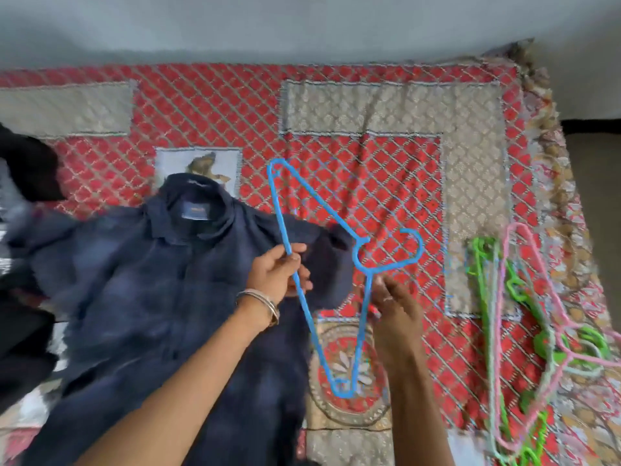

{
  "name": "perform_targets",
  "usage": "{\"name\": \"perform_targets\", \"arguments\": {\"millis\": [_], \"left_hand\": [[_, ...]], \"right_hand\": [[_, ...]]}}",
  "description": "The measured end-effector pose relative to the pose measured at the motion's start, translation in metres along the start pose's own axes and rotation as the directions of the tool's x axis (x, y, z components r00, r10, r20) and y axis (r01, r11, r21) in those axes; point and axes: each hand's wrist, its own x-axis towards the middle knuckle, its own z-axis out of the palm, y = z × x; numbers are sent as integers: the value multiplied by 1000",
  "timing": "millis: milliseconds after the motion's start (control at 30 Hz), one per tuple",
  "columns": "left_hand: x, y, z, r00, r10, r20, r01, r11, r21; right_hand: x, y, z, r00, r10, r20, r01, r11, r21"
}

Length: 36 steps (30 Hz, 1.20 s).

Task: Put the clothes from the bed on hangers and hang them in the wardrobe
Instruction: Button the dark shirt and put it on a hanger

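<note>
Left hand [280, 272] pinches blue hanger [311, 284] bar; right hand [391, 302] grips its other arm. Navy shirt [161, 297] flat on red patterned bedspread [386, 183]; green/pink hanger pile [524, 334] right, grey wall [302, 25] far.

**Layout on the bed**

You had the shirt [141, 290] spread on the bed [369, 105] at your left, one hanger [304, 297] above its right edge, and the spare hangers [524, 331] piled far right. More clothes [23, 169] lay at far left.
</note>
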Motion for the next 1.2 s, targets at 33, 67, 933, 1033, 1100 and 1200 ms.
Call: {"name": "perform_targets", "arguments": {"millis": [33,67,933,1033,1100,1200], "left_hand": [[-1,4,-22,1000,-12,-3,12,1000,8],[-1,8,-44,1000,-24,-4,24,999,21],[139,51,-291,895,199,-399,220,580,784],[138,50,-303,890,205,-408,160,697,699],[138,51,-310,885,200,-420,131,760,637],[138,53,-315,878,208,-432,108,792,601]], "right_hand": [[3,4,23,1000,27,9,-28,999,46],[7,8,45,998,56,26,-58,995,80],[137,45,353,940,-113,322,172,972,-159],[134,34,346,914,-56,401,205,919,-338],[131,29,343,902,-27,431,231,872,-430],[124,21,339,901,-1,434,206,881,-426]]}}
